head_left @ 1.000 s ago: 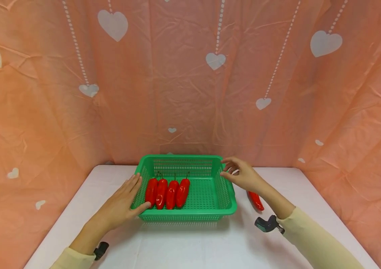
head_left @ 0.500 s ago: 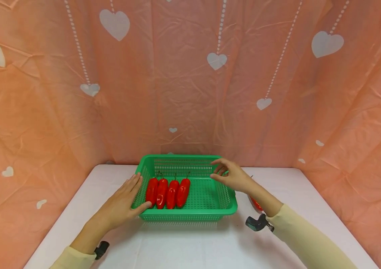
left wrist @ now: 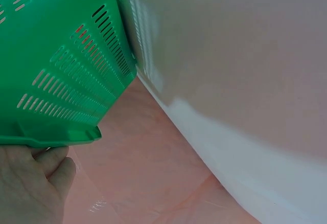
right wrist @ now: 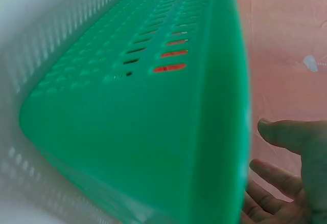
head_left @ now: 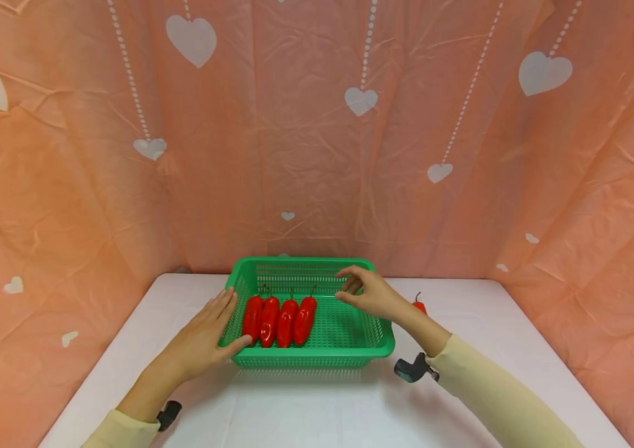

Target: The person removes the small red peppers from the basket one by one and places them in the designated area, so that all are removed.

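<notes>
A green plastic basket [head_left: 317, 353] with slotted walls sits on the table. Several glossy red chili peppers [head_left: 285, 323] lie side by side in its left half, stems pointing to the back. My left hand [head_left: 199, 342] rests along the left rim, fingers straight, thumb over the front corner; the left wrist view shows its fingers [left wrist: 53, 162] under the rim's edge. Above the basket's right half hovers my right hand [head_left: 375, 297], fingers loosely bent and thumb apart, holding nothing. Another red pepper [head_left: 419, 307] lies on the table right of the basket, mostly hidden by my right forearm.
A white table [head_left: 317, 404] carries the basket near its back edge. Behind and at both sides hangs an orange-pink curtain [head_left: 305, 186] with white hearts. Dark wrist mounts [head_left: 413, 368] stick out below both forearms.
My right hand has moved left from beside the basket's right rim to over its inside. The forearm now covers most of the pepper on the table. The left hand stays put.
</notes>
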Demonstrator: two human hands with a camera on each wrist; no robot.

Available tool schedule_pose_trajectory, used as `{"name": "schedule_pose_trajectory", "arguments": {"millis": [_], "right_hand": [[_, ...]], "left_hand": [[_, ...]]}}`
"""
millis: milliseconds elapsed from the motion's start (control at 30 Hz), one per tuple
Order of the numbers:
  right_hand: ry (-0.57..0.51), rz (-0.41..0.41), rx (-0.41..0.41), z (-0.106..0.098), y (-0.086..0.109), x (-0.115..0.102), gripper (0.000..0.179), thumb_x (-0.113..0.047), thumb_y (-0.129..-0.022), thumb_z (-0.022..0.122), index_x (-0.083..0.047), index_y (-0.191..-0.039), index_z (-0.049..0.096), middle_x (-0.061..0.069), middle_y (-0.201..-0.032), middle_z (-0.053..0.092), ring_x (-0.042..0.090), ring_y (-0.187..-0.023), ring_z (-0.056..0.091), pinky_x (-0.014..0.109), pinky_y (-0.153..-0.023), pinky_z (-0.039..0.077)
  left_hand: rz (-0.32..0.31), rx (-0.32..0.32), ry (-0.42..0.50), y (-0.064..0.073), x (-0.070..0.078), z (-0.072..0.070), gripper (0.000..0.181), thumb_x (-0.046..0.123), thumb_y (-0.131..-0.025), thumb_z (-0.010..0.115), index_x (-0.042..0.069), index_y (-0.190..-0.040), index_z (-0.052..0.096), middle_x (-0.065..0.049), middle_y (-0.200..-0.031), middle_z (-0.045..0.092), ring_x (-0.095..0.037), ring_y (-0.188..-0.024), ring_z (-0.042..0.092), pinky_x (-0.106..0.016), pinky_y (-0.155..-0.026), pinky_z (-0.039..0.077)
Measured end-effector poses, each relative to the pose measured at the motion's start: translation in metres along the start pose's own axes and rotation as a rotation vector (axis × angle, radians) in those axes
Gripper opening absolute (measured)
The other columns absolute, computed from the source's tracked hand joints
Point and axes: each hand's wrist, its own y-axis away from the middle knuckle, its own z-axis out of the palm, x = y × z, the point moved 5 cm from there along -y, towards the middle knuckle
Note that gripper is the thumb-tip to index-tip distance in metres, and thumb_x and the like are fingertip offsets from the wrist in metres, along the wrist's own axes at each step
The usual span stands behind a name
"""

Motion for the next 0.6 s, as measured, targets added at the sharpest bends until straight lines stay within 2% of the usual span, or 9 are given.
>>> {"name": "schedule_pose_trajectory", "arguments": {"millis": [367,600], "right_hand": [[0.037,0.025,-0.035,0.015,-0.007,-0.008,0.043,-0.021,-0.101,0.078,-0.004,-0.138,0.065,0.006,-0.107,0.072,0.016,-0.091,0.068,0.03,-0.074,0.059],[0.047,0.067,-0.043,0.024,-0.015,-0.006,0.044,-0.022,-0.101,0.078,-0.003,-0.138,0.065,0.009,-0.108,0.073,0.02,-0.091,0.07,0.032,-0.073,0.06]], "left_hand": [[0.006,-0.005,-0.005,-0.001,-0.002,0.002,0.097,0.059,-0.103,0.063,-0.008,-0.164,0.032,-0.023,-0.176,0.023,-0.044,-0.162,0.021,-0.061,-0.13,0.024],[0.004,-0.004,0.001,-0.002,-0.002,0.0,0.097,0.06,-0.102,0.064,-0.008,-0.164,0.032,-0.023,-0.176,0.023,-0.044,-0.162,0.02,-0.062,-0.13,0.024]]}}
